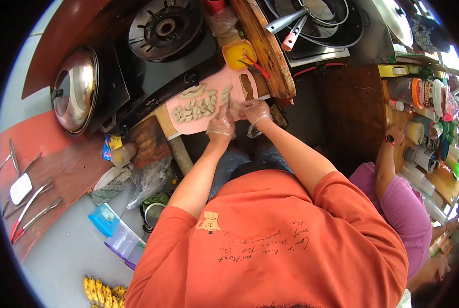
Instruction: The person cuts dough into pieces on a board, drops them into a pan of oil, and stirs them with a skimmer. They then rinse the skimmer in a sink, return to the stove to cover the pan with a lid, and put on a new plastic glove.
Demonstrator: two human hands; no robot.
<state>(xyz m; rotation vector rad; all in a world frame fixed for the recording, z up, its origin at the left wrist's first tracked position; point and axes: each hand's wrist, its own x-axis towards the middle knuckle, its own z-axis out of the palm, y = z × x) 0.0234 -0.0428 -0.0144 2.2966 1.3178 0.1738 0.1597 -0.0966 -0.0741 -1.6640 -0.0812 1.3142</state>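
Note:
A pink cutting board lies in front of me, with rows of pale, dough-like pieces on its left half. A longer pale strip rests behind them. My left hand, in a clear plastic glove, is closed over the board. A thin greyish thing sticks out past its fingers, blade-like but too small to name surely. Close by on the right, my right hand, also gloved, pinches at a small pale dough piece. Another pale strip lies just beyond the fingers.
Behind the board are a gas burner and a yellow container with a red-handled utensil. A lidded wok stands left; pans sit back right. Another person in a purple shirt is at my right, beside shelved jars.

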